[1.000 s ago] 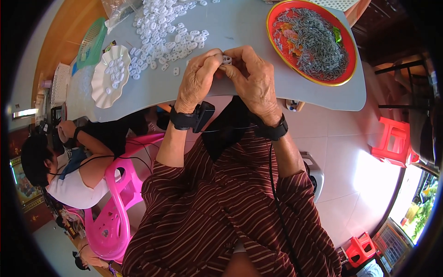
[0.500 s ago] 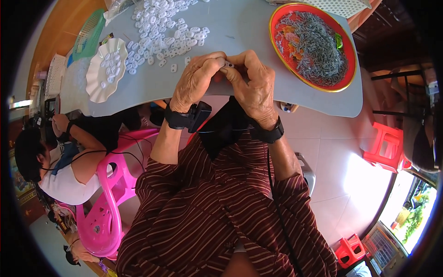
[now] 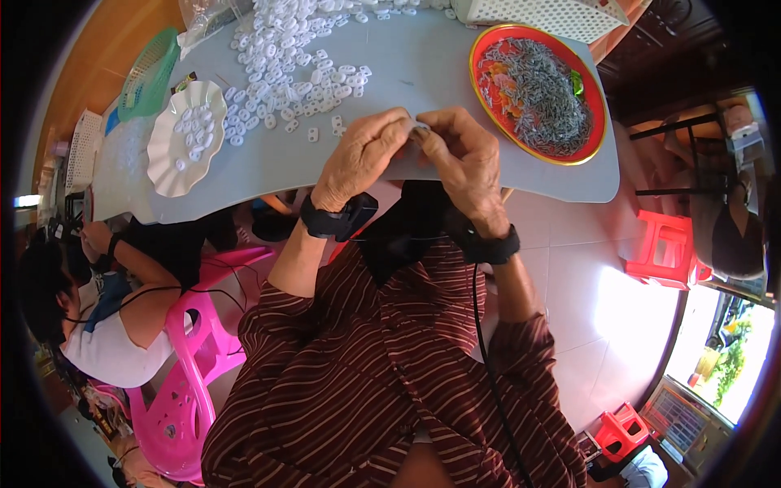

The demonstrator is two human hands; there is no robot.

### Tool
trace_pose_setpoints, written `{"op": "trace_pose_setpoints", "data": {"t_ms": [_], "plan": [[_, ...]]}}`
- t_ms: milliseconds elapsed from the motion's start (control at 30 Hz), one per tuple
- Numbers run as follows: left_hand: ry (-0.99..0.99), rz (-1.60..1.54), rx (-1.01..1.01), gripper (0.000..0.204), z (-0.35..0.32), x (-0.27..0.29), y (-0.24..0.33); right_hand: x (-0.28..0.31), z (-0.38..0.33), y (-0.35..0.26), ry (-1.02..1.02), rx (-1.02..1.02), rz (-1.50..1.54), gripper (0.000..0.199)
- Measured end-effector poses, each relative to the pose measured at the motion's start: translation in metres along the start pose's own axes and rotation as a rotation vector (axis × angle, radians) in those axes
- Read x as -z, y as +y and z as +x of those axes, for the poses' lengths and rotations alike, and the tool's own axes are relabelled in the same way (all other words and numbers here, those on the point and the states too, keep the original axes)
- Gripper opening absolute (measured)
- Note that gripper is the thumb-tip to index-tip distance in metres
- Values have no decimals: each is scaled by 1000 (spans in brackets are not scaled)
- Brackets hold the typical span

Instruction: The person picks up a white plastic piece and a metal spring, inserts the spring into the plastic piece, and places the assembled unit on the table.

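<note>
Above the table's near edge, my left hand (image 3: 362, 163) and my right hand (image 3: 470, 167) meet fingertip to fingertip. Both are closed in a pinch around a small white plastic piece (image 3: 418, 126), mostly covered by the fingers. Whether a metal pin is also between the right fingertips, I cannot tell. Loose oval white plastic pieces with two holes (image 3: 277, 81) are heaped beyond my left hand, a few lying singly close to it. To the right, a red round tray (image 3: 600, 130) with a gold rim holds a pile of small grey screw-like metal pins (image 3: 553, 93).
A cream scalloped dish (image 3: 163, 167) with more white pieces stands on the grey table (image 3: 423, 65) at left, beside a green basket (image 3: 150, 73). A white perforated basket (image 3: 545, 18) is at the back right. Another person (image 3: 122, 325) sits at left near a pink chair (image 3: 191, 350). Red stools (image 3: 663, 248) stand at right.
My view has shifted slightly. Both hands have moved a little right and nearer to me, still pinched together, and the white piece is now more covered by the fingers.
</note>
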State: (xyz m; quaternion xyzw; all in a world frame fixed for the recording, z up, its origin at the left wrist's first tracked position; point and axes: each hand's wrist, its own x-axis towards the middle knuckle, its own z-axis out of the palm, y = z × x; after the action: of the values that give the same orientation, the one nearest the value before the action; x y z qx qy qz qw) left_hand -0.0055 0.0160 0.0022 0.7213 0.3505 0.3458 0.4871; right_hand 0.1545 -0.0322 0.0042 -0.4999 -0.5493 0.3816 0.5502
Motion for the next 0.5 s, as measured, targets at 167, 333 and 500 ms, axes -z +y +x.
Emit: {"op": "trace_pose_setpoints", "data": {"t_ms": [167, 333, 500], "plan": [[-16, -30, -67, 24, -1, -3, 3, 50, 32, -27, 92, 51, -156, 10], [9, -78, -113, 22, -1, -4, 0, 102, 139, -56, 314, 179, -329, 17], [7, -143, -135, 21, 1, -5, 2, 105, 174, -39, 304, 240, -692, 18]]}}
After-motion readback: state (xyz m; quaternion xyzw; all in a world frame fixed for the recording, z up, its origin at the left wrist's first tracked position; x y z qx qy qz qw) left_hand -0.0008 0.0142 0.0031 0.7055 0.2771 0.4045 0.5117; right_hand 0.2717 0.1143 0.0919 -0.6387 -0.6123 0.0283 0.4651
